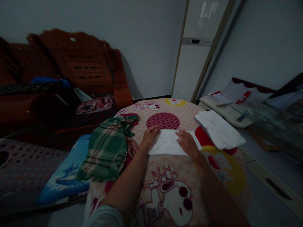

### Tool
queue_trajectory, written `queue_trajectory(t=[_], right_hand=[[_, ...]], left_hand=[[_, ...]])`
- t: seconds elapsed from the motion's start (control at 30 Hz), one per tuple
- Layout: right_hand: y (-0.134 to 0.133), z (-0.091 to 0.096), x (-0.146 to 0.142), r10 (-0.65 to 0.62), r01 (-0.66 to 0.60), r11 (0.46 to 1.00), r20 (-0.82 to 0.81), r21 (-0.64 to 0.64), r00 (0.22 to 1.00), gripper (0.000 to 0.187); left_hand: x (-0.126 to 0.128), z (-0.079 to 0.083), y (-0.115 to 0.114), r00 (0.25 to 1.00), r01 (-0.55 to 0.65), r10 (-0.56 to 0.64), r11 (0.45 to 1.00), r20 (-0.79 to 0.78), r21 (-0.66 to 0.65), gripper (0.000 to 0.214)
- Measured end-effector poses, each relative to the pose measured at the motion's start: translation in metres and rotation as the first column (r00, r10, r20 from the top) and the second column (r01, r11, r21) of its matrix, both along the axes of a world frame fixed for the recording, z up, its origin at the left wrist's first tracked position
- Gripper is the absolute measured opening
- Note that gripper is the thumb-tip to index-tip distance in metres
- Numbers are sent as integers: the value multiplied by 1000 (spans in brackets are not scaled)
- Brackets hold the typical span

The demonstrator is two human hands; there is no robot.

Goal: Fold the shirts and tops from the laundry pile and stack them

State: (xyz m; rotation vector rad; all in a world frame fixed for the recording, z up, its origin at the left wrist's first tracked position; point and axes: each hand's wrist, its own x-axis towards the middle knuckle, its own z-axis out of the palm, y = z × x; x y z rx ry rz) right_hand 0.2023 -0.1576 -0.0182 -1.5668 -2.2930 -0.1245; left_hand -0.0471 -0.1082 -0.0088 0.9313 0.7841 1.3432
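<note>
A small folded white garment (168, 143) lies on a pink cartoon-print blanket (165, 183) spread over a table. My left hand (150, 135) rests on its left edge, fingers curled over the top corner. My right hand (188, 142) lies flat on its right half, fingers stretched out and together. Neither hand lifts the cloth.
A crumpled green plaid shirt (107, 148) lies left of the garment. A folded white stack (219, 129) sits to the right. A blue cushion (66, 170), a wooden bench (82, 66), a tall white appliance (199, 47) and a low cabinet (227, 110) with papers surround the table.
</note>
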Motion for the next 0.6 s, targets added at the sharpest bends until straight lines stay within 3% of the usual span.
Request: queue_trajectory(t=[0.2, 0.3, 0.37, 0.43, 0.53, 0.6], right_hand=[[-2, 2, -1, -9, 9, 1000, 13, -15, 1000, 46], [-2, 3, -2, -12, 12, 1000, 7, -17, 1000, 47], [-2, 2, -2, -7, 7, 1000, 0, -12, 1000, 47], [-2, 1, -2, -4, 4, 1000, -5, -7, 1000, 47], [-1, 0, -2, -3, 3, 1000, -13, -5, 1000, 47], [-2, 1, -2, -1, 1, 1000, -20, -3, 1000, 47]], left_hand=[[0, -2, 1, 1000, -1, 1, 1000, -22, 3, 38], [0, -3, 0, 976, -97, 118, 988, -184, 116, 31], [0, -3, -3, 879, -147, 259, 946, -400, 290, 28], [1, -3, -5, 716, -67, 355, 892, -601, 447, 32], [2, -5, -8, 506, 134, 375, 856, -777, 500, 33], [3, -7, -8, 431, 189, 377, 850, -819, 491, 32]])
